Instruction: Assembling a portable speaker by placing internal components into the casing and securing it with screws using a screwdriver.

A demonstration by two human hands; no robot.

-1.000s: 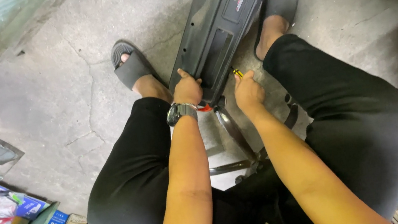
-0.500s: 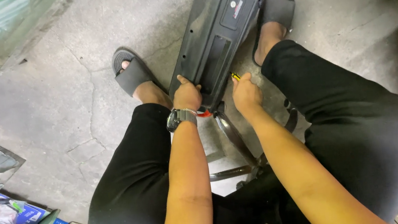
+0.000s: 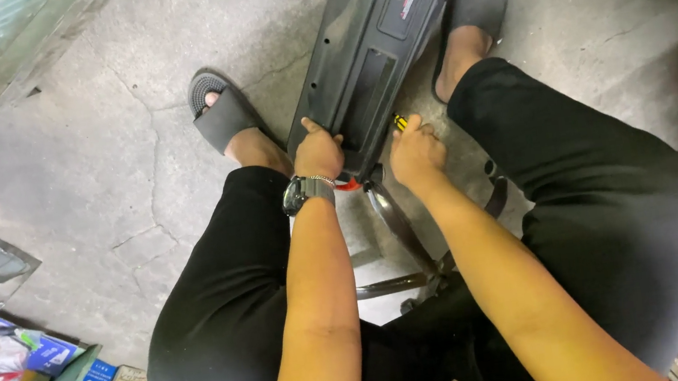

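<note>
At frame centre, the left hand (image 3: pixel 318 153) grips the dark panel's (image 3: pixel 369 49) lower edge; the right hand (image 3: pixel 415 153) clenches a yellow-tipped tool (image 3: pixel 400 123) beside it

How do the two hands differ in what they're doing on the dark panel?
The left hand grips the panel edge bare, with a watch on its wrist; the right hand wears no watch and holds a small yellow-tipped tool against the panel. Both are at the panel's near end.
</note>
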